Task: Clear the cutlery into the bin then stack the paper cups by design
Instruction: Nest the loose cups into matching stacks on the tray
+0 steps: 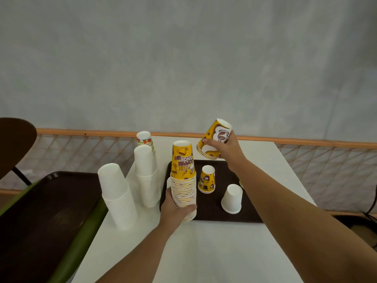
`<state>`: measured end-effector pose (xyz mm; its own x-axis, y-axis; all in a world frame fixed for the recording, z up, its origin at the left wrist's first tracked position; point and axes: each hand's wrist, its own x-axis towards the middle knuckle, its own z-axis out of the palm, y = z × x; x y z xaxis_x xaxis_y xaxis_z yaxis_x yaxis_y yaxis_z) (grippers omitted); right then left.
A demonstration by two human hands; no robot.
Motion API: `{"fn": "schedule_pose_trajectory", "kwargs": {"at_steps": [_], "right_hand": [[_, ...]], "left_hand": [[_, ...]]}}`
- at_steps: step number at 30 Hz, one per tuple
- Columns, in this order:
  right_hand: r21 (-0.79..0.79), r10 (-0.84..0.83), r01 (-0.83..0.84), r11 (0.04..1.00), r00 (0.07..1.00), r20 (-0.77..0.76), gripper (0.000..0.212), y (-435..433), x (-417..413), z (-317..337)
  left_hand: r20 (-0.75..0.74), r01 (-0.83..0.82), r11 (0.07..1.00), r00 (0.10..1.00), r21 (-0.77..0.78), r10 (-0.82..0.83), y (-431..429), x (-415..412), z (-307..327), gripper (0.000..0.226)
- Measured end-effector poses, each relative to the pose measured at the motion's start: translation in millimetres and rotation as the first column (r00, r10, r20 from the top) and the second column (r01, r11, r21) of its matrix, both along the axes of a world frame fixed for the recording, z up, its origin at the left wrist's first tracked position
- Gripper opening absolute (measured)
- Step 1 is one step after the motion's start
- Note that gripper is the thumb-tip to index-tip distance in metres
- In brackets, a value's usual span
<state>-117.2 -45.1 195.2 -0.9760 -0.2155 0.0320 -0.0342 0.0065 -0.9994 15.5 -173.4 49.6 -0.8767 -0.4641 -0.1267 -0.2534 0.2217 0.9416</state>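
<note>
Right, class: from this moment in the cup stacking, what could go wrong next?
The left hand grips the tall yellow stack near its base, so it may topple when more cups land on top. The right hand holds the tilted yellow cups in the air, and the nested ones might slip loose. The right forearm passes close beside the white cups on the tray and could knock them.

Soft, even light (edges bowed), slightly blurry.

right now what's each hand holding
Left hand: grips the tall yellow cup stack near its base.
Right hand: grips the short yellow cup stack, tilted, lifted.
</note>
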Motion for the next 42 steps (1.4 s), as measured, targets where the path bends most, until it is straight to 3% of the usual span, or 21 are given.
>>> {"fn": "schedule_pose_trajectory", "kwargs": {"at_steps": [4, 10, 17, 31, 35, 39, 42], "right_hand": [[0.117, -0.016, 0.016, 0.993, 1.0, -0.004, 0.075, 2.3, -17.7, -27.2], [0.299, 0.012, -0.004, 0.954, 1.0, -0.024, 0.074, 3.2, -36.5, -52.7], [0.357, 0.06, -0.064, 0.932, 0.998, 0.023, 0.072, -0.1, -50.3, -85.4], [0.409, 0.128, -0.169, 0.897, 0.984, 0.127, 0.072, -5.4, -65.5, -114.3], [0.409, 0.13, -0.137, 0.902, 0.99, 0.046, 0.069, -3.7, -64.1, -100.7], [0.388, 0.143, -0.089, 0.917, 0.984, -0.111, 0.051, -3.9, -61.9, -74.2], [0.278, 0.22, -0.179, 0.944, 0.968, -0.124, 0.038, -7.5, -52.2, -48.3]], "left_hand": [[0.007, -0.042, 0.999, 0.999, 0.01, 0.042, 0.3, -12.9, 0.8, 0.096], [0.027, -0.106, 0.994, 0.994, 0.013, 0.106, 1.6, -27.9, 3.7, 0.097], [-0.001, -0.136, 0.991, 0.991, -0.009, 0.136, 7.2, -38.4, 7.3, 0.094], [0.001, -0.16, 0.987, 0.987, -0.019, 0.16, 13.1, -45.7, 9.2, 0.097], [-0.002, -0.164, 0.986, 0.987, -0.018, 0.163, 16.3, -47.3, 15.4, 0.094], [0.007, -0.158, 0.987, 0.987, -0.025, 0.158, 17.8, -48.0, 21.6, 0.094], [0.014, -0.154, 0.987, 0.988, -0.04, 0.154, 19.7, -47.4, 26.3, 0.092]]}}
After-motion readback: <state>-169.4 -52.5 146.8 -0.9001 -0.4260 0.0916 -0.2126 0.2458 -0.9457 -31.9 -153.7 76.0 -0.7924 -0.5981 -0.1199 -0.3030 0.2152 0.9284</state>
